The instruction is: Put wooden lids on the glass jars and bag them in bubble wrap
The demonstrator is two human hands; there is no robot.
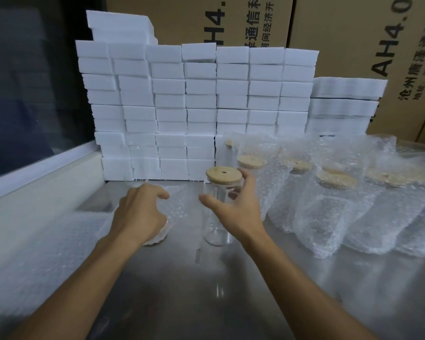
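A clear glass jar (217,212) stands upright near the middle of a steel counter (206,290), capped with a round wooden lid (223,175) that has a small hole in its top. A person's right hand (233,204) is at the jar's right side, fingers (249,179) spread and reaching up beside the lid, thumb pointing left across the front of the glass; whether the hand actually touches the jar cannot be told. Just left of the jar, the left hand (140,209) curls its fingers over a bubble-wrap bag (172,209) on the counter, gripping it from above. To the right, a row of bagged jars (329,204) stands close together, their wooden lids showing through the bubble wrap. A stack of flat bubble wrap (42,261) lies at the counter's left edge. Behind, white foam blocks (199,106) are piled in columns against the back of the counter, with printed cardboard boxes (353,40) rising behind them. A dark window (30,82) fills the left side.
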